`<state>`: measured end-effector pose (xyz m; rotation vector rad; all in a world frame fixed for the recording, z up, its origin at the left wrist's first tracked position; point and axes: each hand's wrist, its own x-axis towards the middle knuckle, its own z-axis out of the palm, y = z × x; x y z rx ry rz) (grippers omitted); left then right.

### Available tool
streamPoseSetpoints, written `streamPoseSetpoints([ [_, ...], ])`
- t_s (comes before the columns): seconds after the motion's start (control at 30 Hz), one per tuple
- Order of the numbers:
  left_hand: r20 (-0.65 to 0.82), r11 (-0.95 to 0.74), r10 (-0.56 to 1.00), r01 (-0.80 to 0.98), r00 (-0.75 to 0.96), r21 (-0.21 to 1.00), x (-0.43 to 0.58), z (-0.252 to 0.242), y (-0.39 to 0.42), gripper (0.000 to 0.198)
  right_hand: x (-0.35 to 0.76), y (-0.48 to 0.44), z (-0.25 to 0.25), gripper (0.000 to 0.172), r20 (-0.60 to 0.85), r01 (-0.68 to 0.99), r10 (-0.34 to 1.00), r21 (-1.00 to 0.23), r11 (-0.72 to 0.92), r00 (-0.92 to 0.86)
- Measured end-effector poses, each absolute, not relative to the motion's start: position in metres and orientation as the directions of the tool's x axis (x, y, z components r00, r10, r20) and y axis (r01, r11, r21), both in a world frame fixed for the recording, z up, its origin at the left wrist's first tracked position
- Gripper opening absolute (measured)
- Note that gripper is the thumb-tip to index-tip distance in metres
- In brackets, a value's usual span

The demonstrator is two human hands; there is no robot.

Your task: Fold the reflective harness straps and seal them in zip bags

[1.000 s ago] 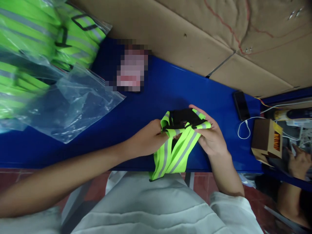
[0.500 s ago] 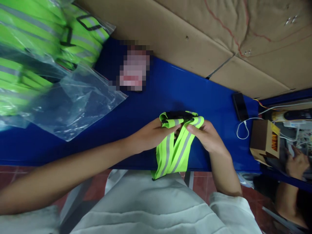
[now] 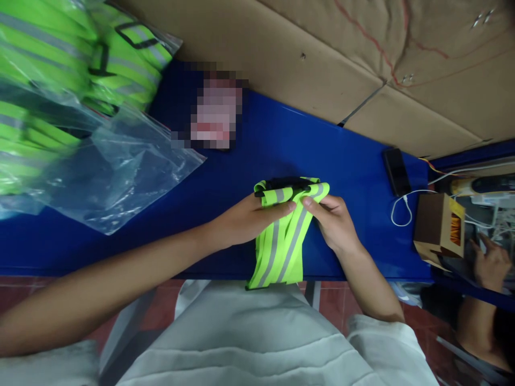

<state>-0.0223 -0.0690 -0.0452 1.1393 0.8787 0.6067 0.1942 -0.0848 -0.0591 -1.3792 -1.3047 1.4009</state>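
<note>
Head view: your left hand (image 3: 251, 217) pinches the green strap bundle (image 3: 298, 236) with its thumb on top, its fingers mostly hidden behind; your right hand (image 3: 340, 222) pinches the opposite side between thumb and fingers. The bundle sits between your hands, over the blue table (image 3: 341, 161). Its top is doubled over a black part, so the gathering looks partly done; the striped lengths running toward six o'clock hang loose to the near edge and seem left to gather. Whether anything is fastened, you cannot tell.

Outward from your hands, a clear plastic bag (image 3: 132, 179) lies flat toward nine o'clock, with bagged green straps (image 3: 48, 59) beyond at ten. A phone (image 3: 396, 171) lies between two and three, a brown box (image 3: 436, 225) at three, and a co-worker's hand (image 3: 493, 262) just past it.
</note>
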Motion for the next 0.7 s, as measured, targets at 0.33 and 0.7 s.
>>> streamPoseSetpoints([
  [0.33,-0.247,0.337,0.849,-0.119,0.467,0.934,-0.012,-0.053,-0.081,0.021,0.196,-0.081,-0.05,0.01,-0.092,0.231,0.973,-0.972,-0.041,-0.214],
  [0.7,-0.211,0.354,0.823,-0.186,0.528,0.916,-0.01,-0.053,-0.083,0.046,0.189,-0.089,-0.056,0.025,-0.387,0.033,0.891,-0.92,-0.391,-0.236],
])
